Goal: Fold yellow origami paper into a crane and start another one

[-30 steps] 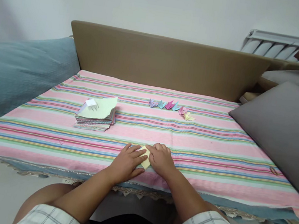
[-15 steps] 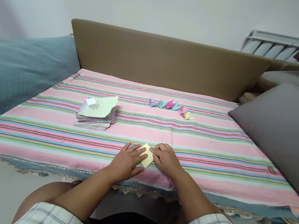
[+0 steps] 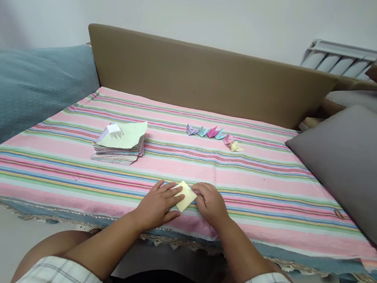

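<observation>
Pale yellow folded paper square [image 3: 187, 199]: flat on the pink striped cloth [image 3: 157, 158], turned like a diamond, close to the near edge, partly under the left hand and just left of the right hand.
Left hand [image 3: 160, 203]: bare, palm down, with fingers spread wide and tips resting on the left part of the paper. Good for stopping slips. Best to press softly, so as not to make wrinkles.
Right hand [image 3: 211, 202]: bare, with fingers curled in, at the right corner of the paper. Touching or only just beside, pinching or not: cannot tell.
Folding work: seemingly a time for neat, flat creases. Match edge to edge first, then rub slowly and firmly from the middle outward.
Right corner: probably easy to bend the wrong way. Use a light fingertip there.
Row of small, bright folded paper shapes [image 3: 213, 132]: far side, a bit to the right, well apart from both hands.
Tall stack of coloured paper sheets [image 3: 117, 155]: to the left and farther back, with a small white block [image 3: 114, 129] on top.
</observation>
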### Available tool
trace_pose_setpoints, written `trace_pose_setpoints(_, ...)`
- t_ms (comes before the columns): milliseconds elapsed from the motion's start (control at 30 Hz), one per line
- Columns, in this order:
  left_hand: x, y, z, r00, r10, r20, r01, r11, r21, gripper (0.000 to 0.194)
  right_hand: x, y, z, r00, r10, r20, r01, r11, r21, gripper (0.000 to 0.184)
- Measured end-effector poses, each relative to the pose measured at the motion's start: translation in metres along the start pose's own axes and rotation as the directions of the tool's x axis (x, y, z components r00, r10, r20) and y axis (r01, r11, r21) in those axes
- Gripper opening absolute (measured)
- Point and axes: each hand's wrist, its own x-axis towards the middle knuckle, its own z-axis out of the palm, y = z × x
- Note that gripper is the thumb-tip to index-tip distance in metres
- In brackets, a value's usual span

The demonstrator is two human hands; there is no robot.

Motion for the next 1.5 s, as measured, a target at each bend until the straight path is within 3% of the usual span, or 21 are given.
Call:
trace_pose_setpoints(100,0.0,0.0,0.001,1.0,-0.001,0.009,0.001,1.0,0.009,0.047,0.002,-0.007,0.013,0.993,-0.041,0.108,0.039,0.999,0.022,0.04)
trace_pose_setpoints(300,-0.004,0.002,0.002,0.999,-0.039,-0.008,0.039,0.998,0.043,0.048,0.005,-0.01,0.022,0.978,0.072,0.197,-0.067,0.997,-0.031,0.05)
trace_pose_setpoints(600,-0.017,0.008,-0.011,0.993,-0.116,0.037,0.114,0.993,0.041,0.042,0.006,-0.011,0.02,0.971,0.103,0.215,-0.101,0.995,-0.019,0.048)
trace_pose_setpoints(800,-0.018,0.007,-0.016,0.994,-0.107,0.006,0.107,0.994,0.007,0.034,0.011,-0.011,0.024,0.97,0.164,0.18,-0.165,0.986,-0.009,0.043)
trace_pose_setpoints(967,-0.016,0.003,-0.016,0.993,-0.115,-0.022,0.114,0.993,-0.03,0.031,0.012,-0.01,0.02,0.961,0.147,0.232,-0.154,0.988,0.011,0.054)
trace_pose_setpoints(1100,-0.014,0.0,-0.014,0.992,-0.105,-0.073,0.102,0.994,-0.047,0.032,0.01,-0.007,0.014,0.946,0.11,0.304,-0.129,0.991,0.042,0.068)
trace_pose_setpoints(1300,0.001,0.007,-0.003,0.969,-0.087,-0.233,0.093,0.996,0.015,0.027,0.009,-0.004,0.016,0.946,0.102,0.307,-0.126,0.99,0.061,0.081)
trace_pose_setpoints(1500,0.016,0.01,0.008,0.979,0.015,-0.201,-0.011,1.0,0.019,0.029,0.008,-0.004,0.016,0.955,0.118,0.273,-0.117,0.993,-0.019,0.081)
